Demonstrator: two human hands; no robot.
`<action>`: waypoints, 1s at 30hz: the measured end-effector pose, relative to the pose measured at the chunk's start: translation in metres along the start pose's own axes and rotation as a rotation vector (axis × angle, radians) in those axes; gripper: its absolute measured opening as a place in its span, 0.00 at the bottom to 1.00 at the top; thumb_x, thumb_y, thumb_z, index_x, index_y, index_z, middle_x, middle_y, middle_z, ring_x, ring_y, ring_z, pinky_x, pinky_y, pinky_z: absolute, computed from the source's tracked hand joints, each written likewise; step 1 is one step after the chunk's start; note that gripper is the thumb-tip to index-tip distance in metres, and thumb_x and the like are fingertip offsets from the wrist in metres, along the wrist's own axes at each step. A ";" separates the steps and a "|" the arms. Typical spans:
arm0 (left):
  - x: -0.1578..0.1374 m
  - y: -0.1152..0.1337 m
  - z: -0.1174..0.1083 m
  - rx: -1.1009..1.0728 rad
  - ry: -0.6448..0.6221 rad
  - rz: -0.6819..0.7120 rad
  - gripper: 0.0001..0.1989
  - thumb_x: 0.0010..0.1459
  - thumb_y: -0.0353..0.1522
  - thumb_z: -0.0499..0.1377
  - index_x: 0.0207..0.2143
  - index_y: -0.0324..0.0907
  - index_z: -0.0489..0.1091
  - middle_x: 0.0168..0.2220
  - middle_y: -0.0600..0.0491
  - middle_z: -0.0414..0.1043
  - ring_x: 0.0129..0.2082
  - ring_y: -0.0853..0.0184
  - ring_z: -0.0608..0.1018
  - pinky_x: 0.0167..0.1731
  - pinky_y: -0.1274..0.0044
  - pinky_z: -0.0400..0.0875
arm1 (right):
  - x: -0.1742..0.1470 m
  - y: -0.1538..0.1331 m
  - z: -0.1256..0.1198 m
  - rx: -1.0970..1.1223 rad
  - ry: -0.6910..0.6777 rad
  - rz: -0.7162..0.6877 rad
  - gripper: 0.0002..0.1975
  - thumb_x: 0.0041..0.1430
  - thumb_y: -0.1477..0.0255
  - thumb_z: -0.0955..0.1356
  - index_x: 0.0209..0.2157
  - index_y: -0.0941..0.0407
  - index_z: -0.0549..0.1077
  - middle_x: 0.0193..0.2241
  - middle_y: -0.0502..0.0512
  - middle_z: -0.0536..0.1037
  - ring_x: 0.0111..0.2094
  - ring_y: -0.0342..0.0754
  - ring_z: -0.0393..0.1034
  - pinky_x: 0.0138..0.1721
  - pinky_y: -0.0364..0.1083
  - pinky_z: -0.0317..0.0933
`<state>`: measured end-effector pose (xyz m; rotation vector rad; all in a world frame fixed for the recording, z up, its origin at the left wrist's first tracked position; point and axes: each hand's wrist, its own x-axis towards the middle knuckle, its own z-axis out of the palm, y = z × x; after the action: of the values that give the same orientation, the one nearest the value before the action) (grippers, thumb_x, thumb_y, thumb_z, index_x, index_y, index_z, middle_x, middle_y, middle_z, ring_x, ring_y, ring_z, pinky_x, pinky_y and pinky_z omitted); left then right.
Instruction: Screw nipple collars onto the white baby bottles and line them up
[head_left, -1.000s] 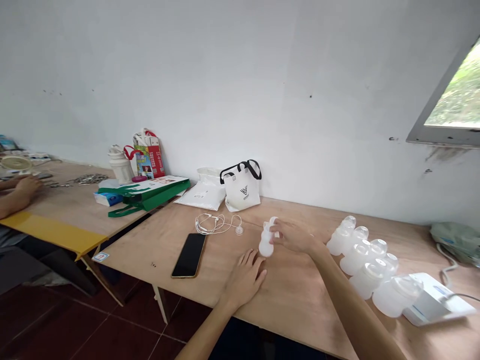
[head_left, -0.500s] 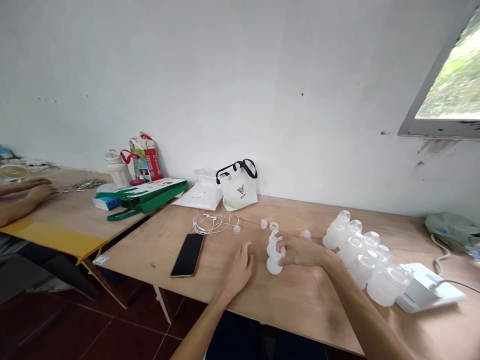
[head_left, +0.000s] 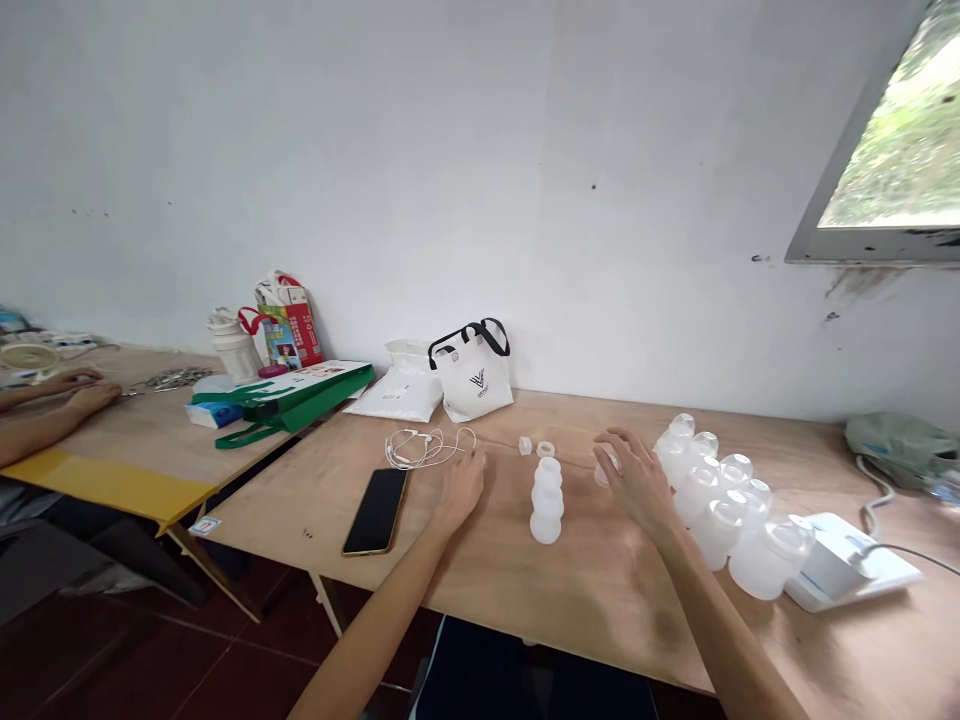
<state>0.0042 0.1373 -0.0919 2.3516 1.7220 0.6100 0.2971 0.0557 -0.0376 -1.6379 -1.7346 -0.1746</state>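
Observation:
A wavy, translucent white bottle body (head_left: 547,503) stands by itself on the wooden table, between my hands and touched by neither. To its right, the fingers of my right hand (head_left: 636,480) are bent around a small clear domed piece (head_left: 604,466), which they partly cover. My left hand (head_left: 461,492) lies beside the white earphones, its fingertips pressed down together where a small clear cap lay; what is under them is hidden. Behind the bottle body are a small clear piece (head_left: 525,445) and a white ring (head_left: 546,450).
Several capped bottles (head_left: 703,485) stand in rows at right, beside a white box (head_left: 836,560) with a cable. At left lie a phone (head_left: 376,511) and white earphones (head_left: 427,448); a white bag (head_left: 478,377) stands behind. Another person's hands (head_left: 90,395) rest on the neighbouring table.
My right hand has let go of the bottle body and moved right to the small clear domed piece. My left hand has moved forward, covering the spot of the small clear cap.

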 end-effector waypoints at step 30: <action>-0.023 0.016 -0.001 -0.270 0.004 0.209 0.12 0.72 0.36 0.50 0.48 0.49 0.73 0.44 0.50 0.80 0.45 0.57 0.80 0.48 0.69 0.71 | -0.030 0.041 0.069 0.220 -0.134 0.161 0.22 0.65 0.61 0.61 0.59 0.50 0.63 0.50 0.58 0.79 0.39 0.53 0.79 0.42 0.52 0.70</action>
<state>0.0117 0.1106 -0.0904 2.3491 1.3080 0.8238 0.3039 0.0767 -0.1204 -1.6464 -1.6453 0.1989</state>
